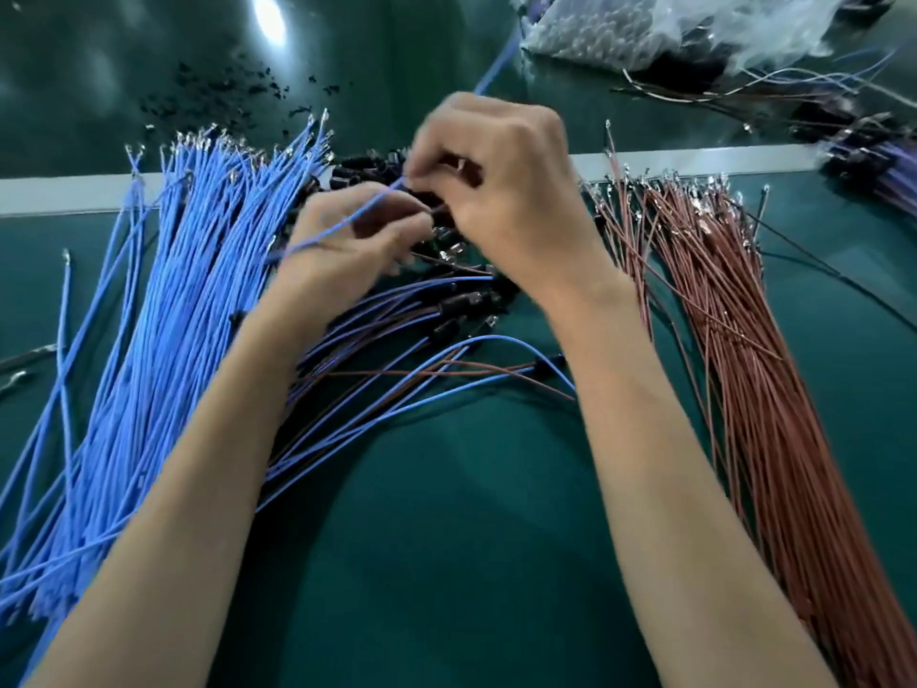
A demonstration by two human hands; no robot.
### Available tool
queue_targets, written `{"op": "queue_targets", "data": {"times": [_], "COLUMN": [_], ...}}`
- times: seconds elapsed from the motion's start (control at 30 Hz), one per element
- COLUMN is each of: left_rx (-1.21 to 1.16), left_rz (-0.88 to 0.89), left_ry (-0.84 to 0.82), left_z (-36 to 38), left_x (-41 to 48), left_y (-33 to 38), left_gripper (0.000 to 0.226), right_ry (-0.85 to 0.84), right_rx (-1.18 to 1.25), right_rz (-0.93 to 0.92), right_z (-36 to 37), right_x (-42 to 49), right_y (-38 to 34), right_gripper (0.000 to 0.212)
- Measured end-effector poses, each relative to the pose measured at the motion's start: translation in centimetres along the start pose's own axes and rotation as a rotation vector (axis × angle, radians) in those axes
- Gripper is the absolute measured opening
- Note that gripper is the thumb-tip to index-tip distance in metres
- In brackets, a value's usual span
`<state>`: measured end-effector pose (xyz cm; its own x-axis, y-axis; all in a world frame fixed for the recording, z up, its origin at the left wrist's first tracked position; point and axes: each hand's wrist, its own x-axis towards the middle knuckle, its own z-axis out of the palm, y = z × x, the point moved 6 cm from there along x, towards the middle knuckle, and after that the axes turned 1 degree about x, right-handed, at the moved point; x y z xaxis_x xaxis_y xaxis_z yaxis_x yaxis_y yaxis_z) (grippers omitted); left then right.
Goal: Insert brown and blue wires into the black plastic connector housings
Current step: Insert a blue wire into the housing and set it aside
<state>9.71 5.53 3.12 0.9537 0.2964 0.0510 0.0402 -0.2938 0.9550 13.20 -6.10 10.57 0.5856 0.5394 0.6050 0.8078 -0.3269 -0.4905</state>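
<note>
My left hand [352,240] pinches a single blue wire [342,225] that runs up across its fingers toward my right hand [501,191]. My right hand's fingers are curled over the wire's tip; what they pinch is hidden and blurred. Beneath both hands lies a heap of black connector housings [461,295], some with blue and brown wires fitted. A thick bundle of loose blue wires [168,315] fans out on the left. A bundle of brown wires [744,365] lies on the right.
Finished blue-brown wire pairs [407,384] spread between my forearms on the green mat [446,563]. Small black parts [233,91] are scattered at the back left. A clear plastic bag [670,27] sits back right, beside more assembled wires [873,166].
</note>
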Motion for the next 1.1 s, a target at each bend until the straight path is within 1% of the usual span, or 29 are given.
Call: {"op": "queue_targets", "data": {"times": [0.03, 0.1, 0.13, 0.17, 0.2, 0.3, 0.37, 0.4, 0.47, 0.5, 0.6, 0.63, 0.7, 0.83, 1.0, 1.1], "left_rx": [-0.204, -0.472, -0.572, -0.623, -0.649, -0.549, -0.473, -0.451, -0.383, -0.333, -0.213, -0.196, -0.17, -0.221, -0.293, -0.327], "left_rz": [-0.077, -0.205, -0.256, -0.292, -0.306, -0.267, -0.232, -0.223, -0.197, -0.18, -0.083, -0.05, -0.008, -0.078, -0.102, -0.093], "left_ry": [0.008, 0.114, 0.131, 0.114, 0.047, -0.236, -0.354, -0.383, -0.396, -0.376, -0.249, -0.24, -0.279, -0.375, -0.398, -0.397], "left_z": [-0.4, -2.2, -2.8, -3.3, -3.3, -2.4, -1.4, -1.0, -0.3, -0.3, -1.0, -1.0, -0.5, 1.3, 1.8, 1.9], "left_x": [0.1, 0.5, 0.6, 0.5, 0.6, -0.4, -0.9, -1.0, -1.0, -0.9, -0.6, -0.5, -0.7, -1.2, -1.2, -1.2], "left_y": [-0.2, -1.0, -1.4, -1.6, -1.8, -1.0, -0.6, -0.5, -0.3, -0.3, 0.4, 0.7, 1.2, 0.9, 0.3, 0.4], "left_gripper": [0.014, 0.01, 0.012, 0.013, 0.014, 0.018, 0.016, 0.016, 0.013, 0.011, 0.014, 0.016, 0.018, 0.019, 0.018, 0.012], "right_ry": [0.003, 0.017, -0.005, -0.043, -0.077, -0.125, -0.118, -0.107, -0.082, -0.071, -0.063, -0.071, -0.094, -0.112, -0.088, -0.028], "right_rx": [-0.029, -0.052, -0.054, -0.066, -0.069, -0.05, -0.063, -0.071, -0.079, -0.072, -0.006, 0.017, 0.061, 0.102, 0.144, 0.178], "right_rz": [0.07, 0.178, 0.22, 0.245, 0.255, 0.323, 0.376, 0.398, 0.438, 0.456, 0.468, 0.462, 0.447, 0.384, 0.439, 0.472], "right_z": [-0.5, -1.9, -2.2, -1.8, -1.4, -0.7, -0.4, -0.2, 0.1, 0.1, -0.1, -0.2, -0.2, 0.1, 0.4, 0.3], "right_x": [-0.3, -1.7, -2.3, -2.6, -2.9, -3.3, -3.4, -3.4, -3.5, -3.5, -3.5, -3.6, -3.7, -3.5, -3.4, -3.5], "right_y": [0.9, 3.4, 4.5, 5.1, 5.6, 7.1, 7.9, 8.2, 8.6, 8.7, 8.8, 8.7, 8.4, 7.3, 7.4, 7.3], "right_gripper": [0.003, 0.003, 0.003, 0.004, 0.005, 0.006, 0.004, 0.004, 0.005, 0.005, 0.006, 0.006, 0.006, 0.007, 0.008, 0.01]}}
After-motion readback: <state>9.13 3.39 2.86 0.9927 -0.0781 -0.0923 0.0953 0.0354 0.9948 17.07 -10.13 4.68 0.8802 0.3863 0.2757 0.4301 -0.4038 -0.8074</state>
